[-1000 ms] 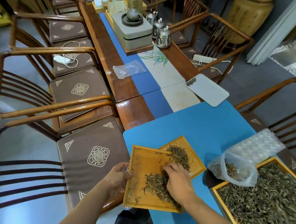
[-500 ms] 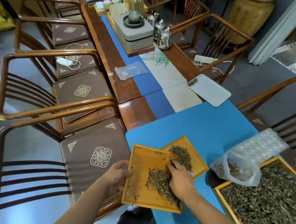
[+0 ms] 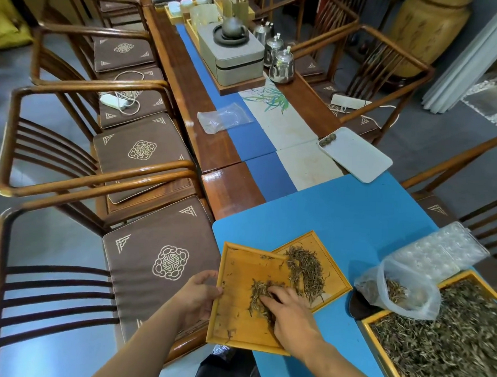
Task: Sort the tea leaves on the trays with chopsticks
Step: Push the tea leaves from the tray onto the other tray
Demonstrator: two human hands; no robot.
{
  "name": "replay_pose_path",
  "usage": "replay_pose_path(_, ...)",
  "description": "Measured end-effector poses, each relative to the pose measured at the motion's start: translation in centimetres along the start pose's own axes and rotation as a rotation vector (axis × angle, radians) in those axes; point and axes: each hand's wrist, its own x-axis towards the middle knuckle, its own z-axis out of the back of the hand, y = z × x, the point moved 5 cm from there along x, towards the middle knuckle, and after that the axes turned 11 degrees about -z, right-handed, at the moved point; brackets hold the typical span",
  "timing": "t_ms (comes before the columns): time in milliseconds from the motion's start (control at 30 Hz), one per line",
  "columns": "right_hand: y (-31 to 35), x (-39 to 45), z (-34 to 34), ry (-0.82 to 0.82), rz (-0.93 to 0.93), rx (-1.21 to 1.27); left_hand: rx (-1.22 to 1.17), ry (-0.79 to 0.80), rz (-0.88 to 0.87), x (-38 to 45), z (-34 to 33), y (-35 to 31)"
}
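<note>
My left hand (image 3: 198, 296) grips the left rim of a small bamboo tray (image 3: 234, 329), which is tilted and overlaps a second small tray (image 3: 333, 275). My right hand (image 3: 288, 314) rests flat on a clump of tea leaves (image 3: 260, 291) in the held tray, fingers spread over them. A larger heap of leaves (image 3: 306, 270) lies across the second tray. No chopsticks are in view. At the right a big tray (image 3: 370, 321) is full of loose tea leaves (image 3: 446, 343).
A clear plastic bag (image 3: 400, 291) with some leaves sits beside the big tray, with a clear blister mould (image 3: 445, 252) behind it. Farther off lie a white plate (image 3: 358, 156), a small empty bag (image 3: 225, 118), and a tea set (image 3: 231, 52). Wooden chairs (image 3: 140, 257) line both sides.
My right hand has pushed the clump of leaves up the held tray toward the second tray. The left hand keeps its grip on the rim.
</note>
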Motion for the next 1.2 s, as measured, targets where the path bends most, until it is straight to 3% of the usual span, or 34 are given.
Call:
replay_pose_path(333,-3.0,2.8,2.1,-0.025,-0.215,0.009,0.002,0.016,0.005,-0.4,-0.5,-0.3)
replay_pose_path(533,-1.1,2.7,2.2,-0.064,-0.125,-0.018,0.015,0.010,0.000,-0.4,-0.8,-0.5)
replay_pose_path(900,-3.0,3.4,3.2,0.023,-0.263,-0.007,0.062,-0.042,0.007,-0.9,-0.2,-0.1)
replay_pose_path(1067,-2.2,1.7,3.1,-0.086,-0.150,-0.007,0.037,-0.071,0.006,-0.8,0.2,0.1)
replay_pose_path(1200,-2.0,1.1,2.2,-0.055,-0.111,-0.074,0.038,-0.071,0.003,-0.5,0.4,0.4)
